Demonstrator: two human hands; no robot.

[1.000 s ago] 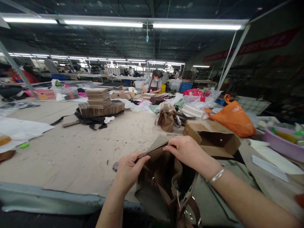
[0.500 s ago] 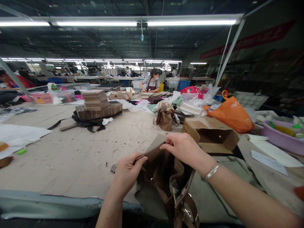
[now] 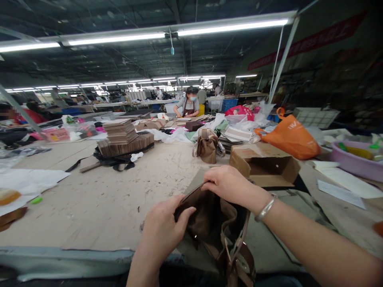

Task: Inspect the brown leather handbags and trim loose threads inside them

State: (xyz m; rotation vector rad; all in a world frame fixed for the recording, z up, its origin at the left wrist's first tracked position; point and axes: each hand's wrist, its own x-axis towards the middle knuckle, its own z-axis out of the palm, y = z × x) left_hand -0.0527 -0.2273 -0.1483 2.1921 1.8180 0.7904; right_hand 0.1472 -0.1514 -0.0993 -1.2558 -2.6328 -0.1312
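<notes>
A brown handbag [image 3: 209,211] lies at the front edge of the table, its mouth facing up toward me and its dark lining showing. My left hand [image 3: 166,223] grips the bag's left rim, thumb inside the opening and fingers round the outside. Farther along the same rim, my right hand [image 3: 224,185] pinches the edge between thumb and fingers; a silver bangle is on that wrist. Brown straps with metal fittings [image 3: 239,259] hang at the bag's near side. Greyish-green fabric [image 3: 266,239] lies under and to the right of it.
Ahead stands another brown bag [image 3: 208,147], beside an open cardboard box [image 3: 265,165]. Stacked brown panels [image 3: 121,137] are at the left. An orange tote [image 3: 291,137] and a purple basin [image 3: 356,161] are at the right. A co-worker [image 3: 188,104] works across the table [image 3: 104,203].
My left hand has slid slightly right and down along the rim, its thumb now deeper inside the opening. My right hand keeps its hold. The view has tilted a little.
</notes>
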